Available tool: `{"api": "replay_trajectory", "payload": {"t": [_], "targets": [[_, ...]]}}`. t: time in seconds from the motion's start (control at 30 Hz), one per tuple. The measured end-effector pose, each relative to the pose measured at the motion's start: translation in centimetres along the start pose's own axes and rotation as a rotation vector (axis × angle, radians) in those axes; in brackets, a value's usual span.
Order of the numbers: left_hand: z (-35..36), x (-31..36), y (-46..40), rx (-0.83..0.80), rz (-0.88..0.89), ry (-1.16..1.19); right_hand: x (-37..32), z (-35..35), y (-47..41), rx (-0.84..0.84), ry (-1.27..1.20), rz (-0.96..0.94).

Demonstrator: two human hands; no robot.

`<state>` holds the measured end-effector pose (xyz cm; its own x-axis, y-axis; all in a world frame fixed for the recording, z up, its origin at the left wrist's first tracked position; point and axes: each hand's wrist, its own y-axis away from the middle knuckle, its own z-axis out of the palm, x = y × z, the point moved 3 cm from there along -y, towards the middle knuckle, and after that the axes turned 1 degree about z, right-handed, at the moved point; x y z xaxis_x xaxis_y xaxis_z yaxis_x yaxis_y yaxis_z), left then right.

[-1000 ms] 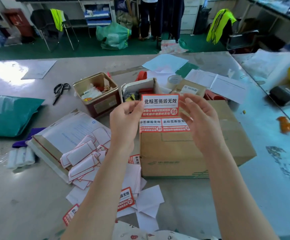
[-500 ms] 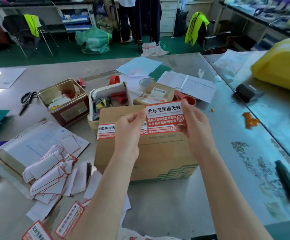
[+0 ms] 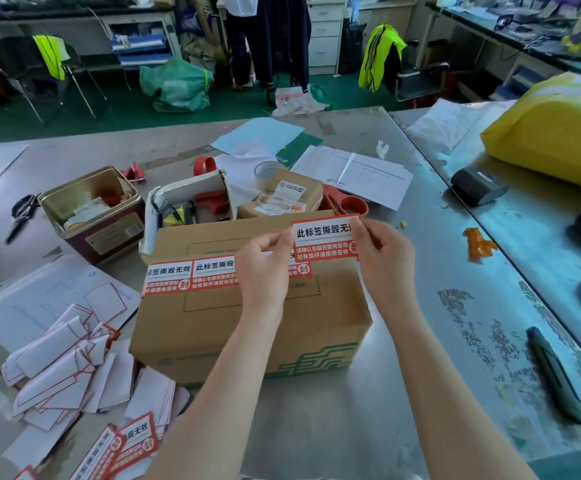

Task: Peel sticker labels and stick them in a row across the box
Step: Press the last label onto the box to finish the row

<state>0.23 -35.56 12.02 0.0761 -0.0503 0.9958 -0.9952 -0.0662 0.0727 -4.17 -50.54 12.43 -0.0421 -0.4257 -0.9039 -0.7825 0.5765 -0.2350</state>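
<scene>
The sticker label (image 3: 322, 242), red and white, is being held just above the far right part of the box (image 3: 247, 323) top, lower and farther right than half a second ago, when it was standing up in front of the box's far edge. The left hand (image 3: 264, 268) is pinching its left edge between thumb and fingers, and the right hand (image 3: 382, 258) is pinching its right edge the same way, fingers curled over the printing. A row of stuck labels (image 3: 192, 275) is now showing more fully across the box top, running from the left edge towards the held one.

The box is sitting on a grey desk (image 3: 316, 427). Peeled backing papers (image 3: 57, 368) are lying in a heap to its left, with unused labels (image 3: 126, 445) near the front edge. Behind the box a tin (image 3: 91, 213), scissors (image 3: 22, 213), a roll of tape (image 3: 268, 169) and loose sheets (image 3: 354, 174) are lying about. A yellow bag (image 3: 555, 133) is resting on the neighbouring desk to the right. Beyond, a green floor (image 3: 109, 116) is showing, with chairs draped in bright vests (image 3: 379, 53).
</scene>
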Motion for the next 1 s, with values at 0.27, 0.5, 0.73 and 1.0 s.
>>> {"api": "replay_trajectory", "payload": {"t": [0.27, 0.5, 0.73, 1.0], "targets": [[0.4, -1.2, -0.8, 0.023, 0.165, -0.232, 1.7, 1.1, 0.0, 0.08, -0.06, 0.06], [0.4, -1.6, -0.6, -0.063, 0.274, -0.259, 2.1, 0.9, 0.3, 0.241, -0.129, 0.085], [-0.4, -1.9, -0.8, -0.223, 0.337, -0.451, 4.4, 1.5, 0.1, 0.101, -0.187, 0.287], [0.1, -2.5, -0.3, -0.44, 0.502, -0.946, 4.4, 1.5, -0.1, 0.071, -0.091, 0.291]]}}
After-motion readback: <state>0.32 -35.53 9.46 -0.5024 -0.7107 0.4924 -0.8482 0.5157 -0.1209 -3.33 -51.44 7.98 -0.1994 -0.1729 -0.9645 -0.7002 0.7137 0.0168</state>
